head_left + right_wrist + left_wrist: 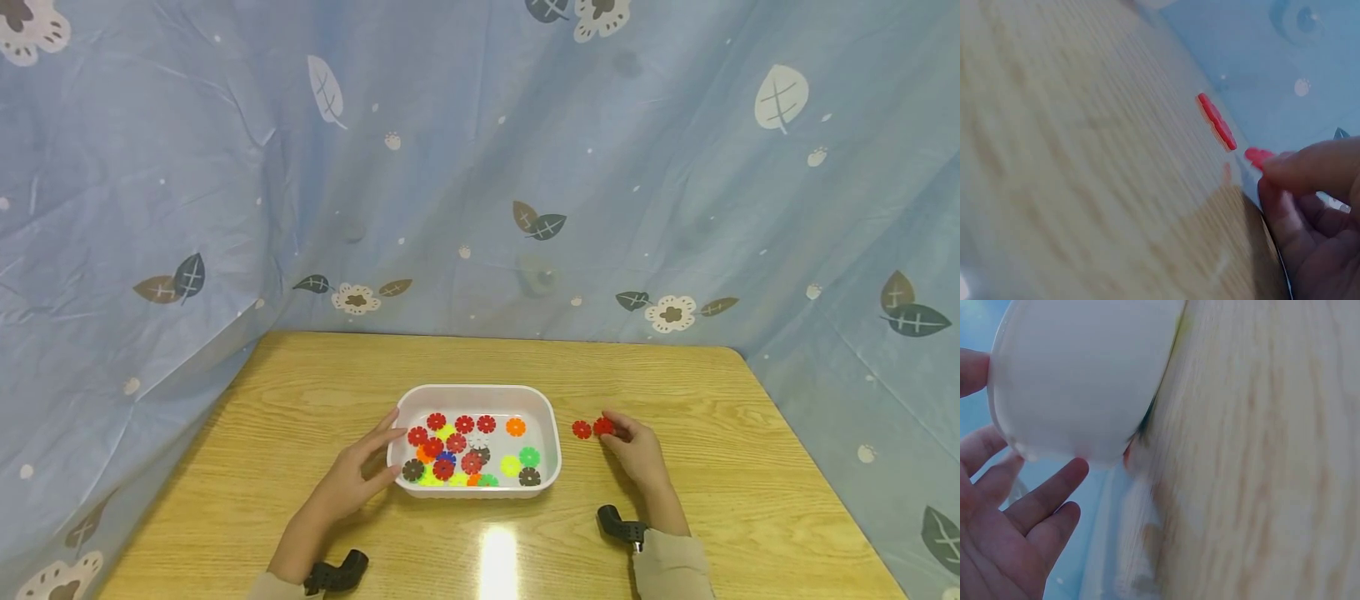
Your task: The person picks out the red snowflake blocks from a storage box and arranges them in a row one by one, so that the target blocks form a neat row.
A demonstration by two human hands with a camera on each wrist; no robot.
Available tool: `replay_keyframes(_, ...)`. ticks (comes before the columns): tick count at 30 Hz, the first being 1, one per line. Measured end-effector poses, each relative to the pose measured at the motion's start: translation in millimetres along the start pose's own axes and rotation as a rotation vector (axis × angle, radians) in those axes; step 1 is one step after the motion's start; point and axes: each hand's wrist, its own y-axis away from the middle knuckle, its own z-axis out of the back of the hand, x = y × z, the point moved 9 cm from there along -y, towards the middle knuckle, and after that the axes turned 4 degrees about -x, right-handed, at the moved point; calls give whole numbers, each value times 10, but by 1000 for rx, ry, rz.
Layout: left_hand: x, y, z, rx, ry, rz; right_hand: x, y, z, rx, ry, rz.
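Note:
A white plastic tub holds several notched snowflake discs in many colours. At its left end is my left hand, fingers spread and fairly straight, fingertips against the outer wall and rim. The left wrist view shows the same tub's outer wall close up, with the fingers touching it. Right of the tub, my right hand pinches a red snowflake disc between thumb and fingers, close over the table. Another red snowflake disc lies flat on the wood just left of it.
The wooden table runs back to a blue patterned curtain, which hangs behind it and along both sides. Black wrist camera mounts stick out from both forearms, low over the table. A bright light reflection shows in front of the tub.

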Motion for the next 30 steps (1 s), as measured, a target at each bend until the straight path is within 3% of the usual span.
replay_keyframes(6, 1, -8, 5, 1, 2, 2, 56, 9, -1, -28, 95, 58)
replay_keyframes(18, 8, -8, -2, -2, -4, 10, 117, 33, -13, -50, 200, 98)
replay_keyframes(25, 13, -8, -3, 5, 4, 10, 127, 35, -4, -52, 166, 88)
replay_keyframes(30, 24, -4, -4, 6, 3, 9, 50, 37, 89, -122, 65, -3)
